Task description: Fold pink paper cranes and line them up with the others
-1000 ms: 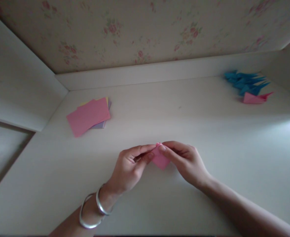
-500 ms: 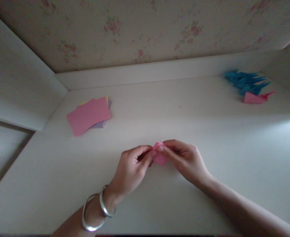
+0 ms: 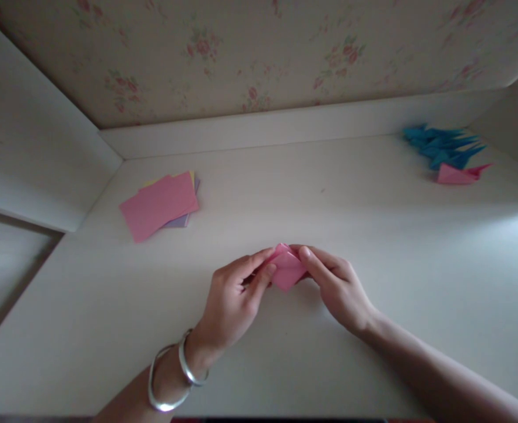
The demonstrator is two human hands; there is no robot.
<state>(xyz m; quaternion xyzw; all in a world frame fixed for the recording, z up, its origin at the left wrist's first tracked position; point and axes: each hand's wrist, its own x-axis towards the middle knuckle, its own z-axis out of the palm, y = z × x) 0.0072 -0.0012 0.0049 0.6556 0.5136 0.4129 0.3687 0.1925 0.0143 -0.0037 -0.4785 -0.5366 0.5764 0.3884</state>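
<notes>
A small folded pink origami paper (image 3: 287, 272), roughly diamond-shaped with a raised flap at its top, is held between both hands above the white table. My left hand (image 3: 236, 292) pinches its left corner between thumb and fingers; two silver bangles (image 3: 190, 359) circle that wrist. On the opposite side, my right hand (image 3: 338, 285) grips the right corner, its thumb on the near face and fingers behind. The fingertips behind the paper are partly hidden.
To the left lies a stack of paper sheets (image 3: 160, 207), pink on top with yellow and purple below. Several blue folded paper figures (image 3: 444, 147) sit at the back right, beside a pink folded figure (image 3: 457, 174). A white ledge (image 3: 259, 129) runs along the wallpapered wall.
My right thumb has shifted from the paper's middle to its right corner, exposing more of the front face. The paper looks wider and sits slightly higher in view.
</notes>
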